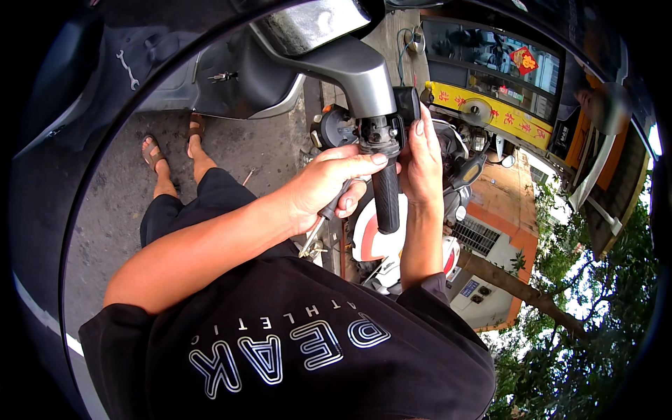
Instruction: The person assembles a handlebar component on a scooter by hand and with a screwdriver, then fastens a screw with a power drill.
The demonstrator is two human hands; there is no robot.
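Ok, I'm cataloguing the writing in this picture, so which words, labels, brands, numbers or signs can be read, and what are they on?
I'm leaving the wording uncopied; by place:
Black T-shirt: large outlined pale letters, readable, plus a smaller row.
Yellow banner: a row of characters, partly hidden.
Red diamond: gold lettering.
Small blue sign: too small to read.

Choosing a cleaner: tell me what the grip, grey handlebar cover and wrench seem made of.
Grip: probably rubber, matte black, finely textured. Grey handlebar cover: metal or plastic; smooth satin sheen leaves it open. Wrench: likely steel, bright silvery shine.
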